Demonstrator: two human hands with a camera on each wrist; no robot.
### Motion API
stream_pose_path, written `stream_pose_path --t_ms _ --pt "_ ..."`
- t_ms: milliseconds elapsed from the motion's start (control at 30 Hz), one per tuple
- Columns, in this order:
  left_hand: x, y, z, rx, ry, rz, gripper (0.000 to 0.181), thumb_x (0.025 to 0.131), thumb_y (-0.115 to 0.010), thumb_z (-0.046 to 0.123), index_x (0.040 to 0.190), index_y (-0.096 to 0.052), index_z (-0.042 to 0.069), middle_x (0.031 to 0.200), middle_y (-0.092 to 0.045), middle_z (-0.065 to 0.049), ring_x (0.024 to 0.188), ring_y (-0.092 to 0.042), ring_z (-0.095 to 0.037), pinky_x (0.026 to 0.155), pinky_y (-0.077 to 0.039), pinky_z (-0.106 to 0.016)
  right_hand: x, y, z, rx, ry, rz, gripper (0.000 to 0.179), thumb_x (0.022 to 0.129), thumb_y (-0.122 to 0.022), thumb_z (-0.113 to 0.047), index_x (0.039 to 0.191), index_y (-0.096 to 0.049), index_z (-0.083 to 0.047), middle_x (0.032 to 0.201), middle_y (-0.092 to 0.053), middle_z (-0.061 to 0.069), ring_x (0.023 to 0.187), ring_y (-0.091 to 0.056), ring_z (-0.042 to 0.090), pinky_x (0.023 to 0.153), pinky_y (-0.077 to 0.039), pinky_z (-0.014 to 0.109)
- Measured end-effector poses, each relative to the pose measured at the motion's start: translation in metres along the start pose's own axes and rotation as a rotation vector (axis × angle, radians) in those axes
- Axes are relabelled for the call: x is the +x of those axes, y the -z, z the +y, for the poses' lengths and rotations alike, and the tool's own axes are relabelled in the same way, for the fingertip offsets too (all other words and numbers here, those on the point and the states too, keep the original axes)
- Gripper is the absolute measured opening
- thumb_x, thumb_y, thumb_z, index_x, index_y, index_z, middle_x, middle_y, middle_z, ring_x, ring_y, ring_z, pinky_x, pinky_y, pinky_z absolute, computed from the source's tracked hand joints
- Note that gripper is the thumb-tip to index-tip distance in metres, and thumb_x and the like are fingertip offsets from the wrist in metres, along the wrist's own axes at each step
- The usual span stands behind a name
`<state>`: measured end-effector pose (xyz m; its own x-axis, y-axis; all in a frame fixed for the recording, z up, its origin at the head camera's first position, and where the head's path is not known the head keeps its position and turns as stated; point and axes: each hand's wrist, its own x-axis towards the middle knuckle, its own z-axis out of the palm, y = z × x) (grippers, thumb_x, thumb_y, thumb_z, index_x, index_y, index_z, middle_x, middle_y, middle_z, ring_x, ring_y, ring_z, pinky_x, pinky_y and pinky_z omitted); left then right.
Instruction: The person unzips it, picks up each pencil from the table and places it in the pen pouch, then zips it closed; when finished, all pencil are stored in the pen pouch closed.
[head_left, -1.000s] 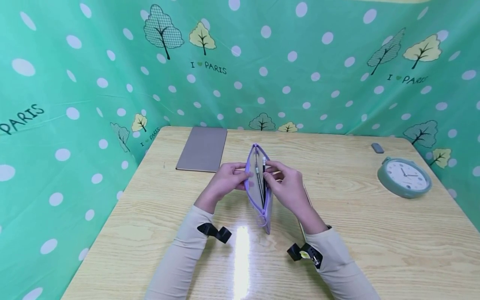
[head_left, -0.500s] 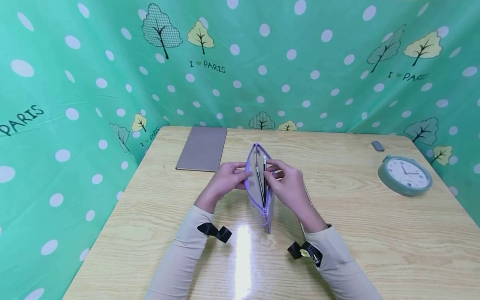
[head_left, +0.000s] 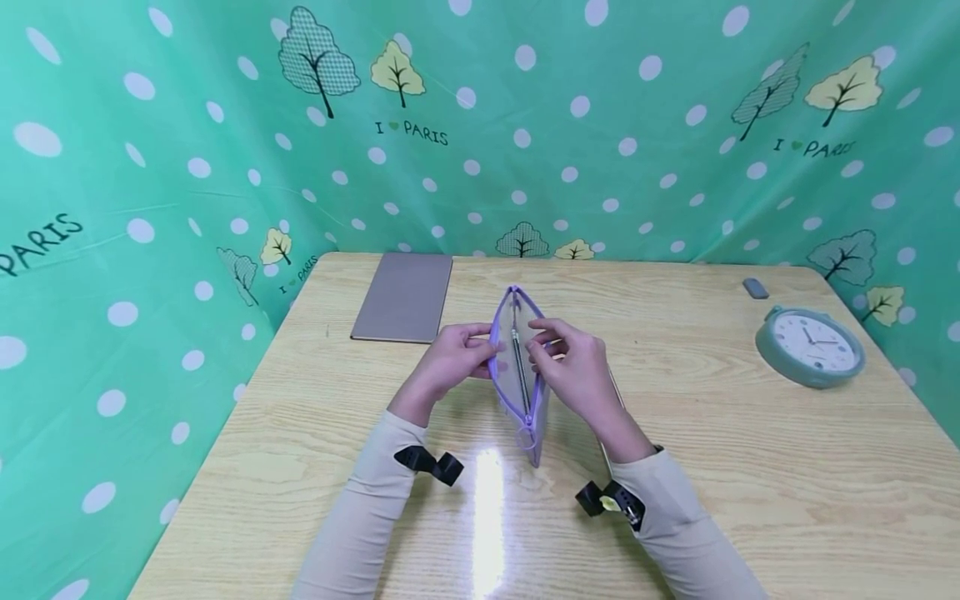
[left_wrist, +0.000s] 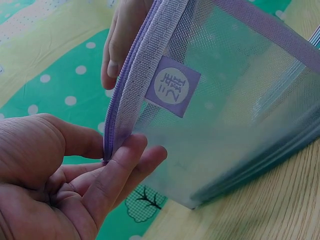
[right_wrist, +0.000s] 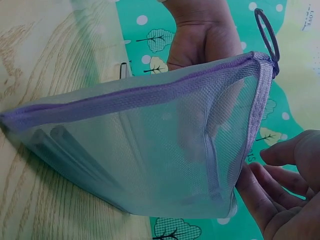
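In the head view, a translucent mesh zipper pouch [head_left: 505, 358] with purple edging stands upright on the table, its mouth spread wide. My left hand [head_left: 452, 358] pinches the pouch's left rim; the left wrist view shows thumb and fingers on the zipper edge near a square purple label [left_wrist: 173, 86]. Dark pencils [head_left: 520, 367] with pale ends lean inside; through the mesh in the right wrist view, two dark rods [right_wrist: 75, 147] lie side by side. My right hand [head_left: 573, 367] is at the right rim, fingers touching it, thumb apart, holding nothing.
A grey-brown notebook [head_left: 405, 297] lies at the back left. At the right stands a round green clock [head_left: 812, 348], with a small grey eraser-like block [head_left: 755, 288] behind it. A thin pale strip [head_left: 616, 390] is partly hidden under my right forearm.
My right hand has let go of the black pencil, which has dropped into the pouch beside the other one. The left hand still holds the rim in the same place.
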<state>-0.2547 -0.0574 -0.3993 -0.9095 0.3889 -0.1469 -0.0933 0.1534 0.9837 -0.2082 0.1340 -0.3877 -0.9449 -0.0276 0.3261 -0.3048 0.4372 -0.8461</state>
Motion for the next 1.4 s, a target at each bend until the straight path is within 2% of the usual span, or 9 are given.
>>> stream_pose_path --t_ms 433,600,767,900,1000,1100,1200,1300,1400 --pt "-0.004 0.003 0.000 -0.005 0.004 0.011 0.048 0.104 -0.060 0.006 0.146 -0.047 -0.013 0.118 -0.070 -0.031 0.090 -0.078 -0.028 0.083 -0.067 -0.036 0.000 -0.002 -0.003 0.052 -0.005 -0.011 0.023 0.094 -0.067 0.005 0.116 -0.071 0.009 0.092 -0.074 0.023 0.074 -0.074 0.033 0.062 -0.065 0.024" --pt "-0.005 0.004 -0.002 -0.014 -0.011 0.002 0.048 0.103 -0.058 0.004 0.145 -0.046 -0.015 0.121 -0.069 -0.032 0.086 -0.078 -0.026 0.082 -0.067 -0.036 -0.002 0.000 -0.005 0.094 -0.028 -0.032 0.024 0.095 -0.066 0.005 0.118 -0.070 0.008 0.095 -0.073 0.026 0.075 -0.074 0.033 0.064 -0.066 0.025" --pt "-0.006 0.005 0.000 -0.021 -0.008 -0.002 0.048 0.103 -0.058 0.003 0.146 -0.047 -0.013 0.119 -0.070 -0.031 0.085 -0.077 -0.023 0.082 -0.067 -0.035 -0.001 0.002 -0.004 0.141 -0.052 -0.069 0.024 0.098 -0.063 0.004 0.121 -0.068 0.009 0.096 -0.071 0.029 0.074 -0.073 0.024 0.067 -0.066 0.025" --pt "-0.005 0.005 0.000 -0.019 -0.008 0.000 0.047 0.102 -0.059 0.003 0.145 -0.048 -0.013 0.116 -0.071 -0.031 0.081 -0.077 -0.019 0.082 -0.067 -0.036 0.001 0.014 -0.002 0.173 -0.083 -0.083 0.027 0.098 -0.061 0.004 0.124 -0.066 0.011 0.099 -0.069 0.032 0.075 -0.073 0.023 0.069 -0.067 0.029" --pt "-0.004 0.004 -0.001 -0.016 0.000 -0.001 0.047 0.102 -0.060 0.003 0.145 -0.048 -0.012 0.116 -0.071 -0.031 0.078 -0.076 -0.016 0.082 -0.067 -0.035 0.002 0.033 0.009 0.099 -0.101 -0.080 0.028 0.099 -0.061 0.002 0.125 -0.065 0.011 0.101 -0.070 0.032 0.077 -0.075 0.028 0.069 -0.068 0.033" --pt "-0.004 0.004 -0.002 -0.008 0.003 0.003 0.048 0.102 -0.060 0.004 0.146 -0.048 -0.012 0.115 -0.072 -0.030 0.077 -0.075 -0.015 0.081 -0.067 -0.034 0.002 0.056 0.029 -0.061 -0.131 -0.115 0.029 0.099 -0.061 -0.001 0.125 -0.066 0.010 0.102 -0.072 0.029 0.080 -0.075 0.034 0.067 -0.068 0.035" --pt "-0.003 0.004 -0.003 -0.003 0.002 0.014 0.048 0.102 -0.061 0.004 0.145 -0.049 -0.011 0.113 -0.073 -0.028 0.077 -0.076 -0.016 0.081 -0.067 -0.034 0.002 0.076 0.051 -0.251 -0.168 -0.212 0.030 0.098 -0.062 -0.004 0.124 -0.066 0.011 0.100 -0.074 0.026 0.075 -0.075 0.032 0.061 -0.066 0.034" --pt "-0.003 0.003 -0.001 0.004 0.004 0.014 0.047 0.102 -0.061 0.005 0.145 -0.050 -0.010 0.112 -0.073 -0.028 0.076 -0.075 -0.016 0.081 -0.067 -0.034 -0.001 0.090 0.069 -0.400 -0.199 -0.332 0.031 0.097 -0.064 -0.008 0.121 -0.066 0.012 0.095 -0.075 0.023 0.066 -0.072 0.024 0.057 -0.062 0.031" --pt "-0.003 0.002 -0.002 0.010 0.009 0.016 0.046 0.102 -0.061 0.005 0.144 -0.051 -0.010 0.112 -0.074 -0.027 0.075 -0.074 -0.014 0.080 -0.067 -0.033 -0.004 0.096 0.081 -0.490 -0.199 -0.433 0.030 0.096 -0.066 -0.009 0.116 -0.067 0.014 0.090 -0.075 0.022 0.060 -0.067 0.017 0.059 -0.061 0.033"
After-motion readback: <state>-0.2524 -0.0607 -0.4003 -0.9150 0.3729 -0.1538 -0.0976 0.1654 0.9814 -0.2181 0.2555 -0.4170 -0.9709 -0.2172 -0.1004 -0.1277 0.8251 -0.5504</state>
